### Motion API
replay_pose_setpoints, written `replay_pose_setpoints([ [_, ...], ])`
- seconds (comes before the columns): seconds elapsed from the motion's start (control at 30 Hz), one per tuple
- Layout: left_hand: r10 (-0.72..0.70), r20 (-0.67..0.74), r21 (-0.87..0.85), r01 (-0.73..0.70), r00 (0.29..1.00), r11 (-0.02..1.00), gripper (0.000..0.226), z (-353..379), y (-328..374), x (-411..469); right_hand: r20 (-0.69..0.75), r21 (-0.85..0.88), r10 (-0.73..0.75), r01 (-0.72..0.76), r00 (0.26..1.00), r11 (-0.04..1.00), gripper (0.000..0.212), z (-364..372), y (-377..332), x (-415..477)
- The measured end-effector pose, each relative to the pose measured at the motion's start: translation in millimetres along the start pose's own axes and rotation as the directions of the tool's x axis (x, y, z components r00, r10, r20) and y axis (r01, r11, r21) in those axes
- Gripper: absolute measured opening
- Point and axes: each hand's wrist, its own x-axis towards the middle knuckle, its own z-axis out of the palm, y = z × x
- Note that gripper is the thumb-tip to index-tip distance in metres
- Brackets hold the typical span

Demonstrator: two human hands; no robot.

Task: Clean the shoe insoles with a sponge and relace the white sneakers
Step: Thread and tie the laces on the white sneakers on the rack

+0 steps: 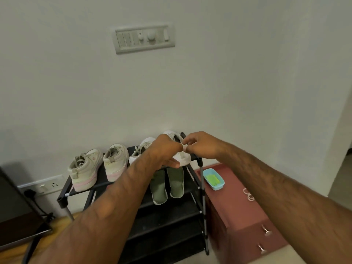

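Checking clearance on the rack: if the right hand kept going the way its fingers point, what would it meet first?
Probably the left hand: the right hand points at it, both pinching a white lace between them; depth is unclear.

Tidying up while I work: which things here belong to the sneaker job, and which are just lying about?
Job: white sneakers, lace pinched between left hand and right hand, green insoles, sponge in blue tray.
Lying about: pink-soled sneakers, switch panel, wall socket.
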Motion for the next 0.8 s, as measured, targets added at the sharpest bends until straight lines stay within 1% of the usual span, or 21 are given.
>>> replay_pose_setpoints([
  [0.1,0.055,0.024,0.034,-0.055,0.998,0.998,0.009,8,8,-46,0.019,-0.024,-0.029,0.029,0.999,0.999,0.035,-6,-14,-46],
  [0.23,0.092,0.055,0.047,-0.095,0.994,0.994,0.013,20,10,-84,0.014,-0.15,-0.069,0.071,0.997,0.986,0.036,-11,-23,-93],
  [0.33,0.092,0.071,0.052,-0.096,0.993,0.994,0.017,31,7,-96,0.022,-0.19,-0.064,0.067,0.998,0.98,0.039,-13,-21,-118],
  [0.5,0.097,0.114,0.046,-0.103,0.989,0.994,0.014,49,-9,-109,-0.002,-0.148,-0.041,0.04,0.999,0.988,0.034,-6,-7,-152],
  [0.63,0.099,0.152,0.059,-0.109,0.983,0.992,0.009,65,-24,-110,0.008,-0.144,-0.003,0.004,1.0,0.99,0.032,4,6,-165],
  [0.73,0.073,0.19,0.087,-0.091,0.979,0.992,0.008,77,-37,-102,0.026,-0.12,0.035,-0.032,0.999,0.992,0.028,13,21,-168],
  [0.8,0.054,0.214,0.076,-0.072,0.975,0.994,0.009,85,-48,-96,0.029,-0.096,0.049,-0.046,0.998,0.994,0.026,23,34,-168],
])
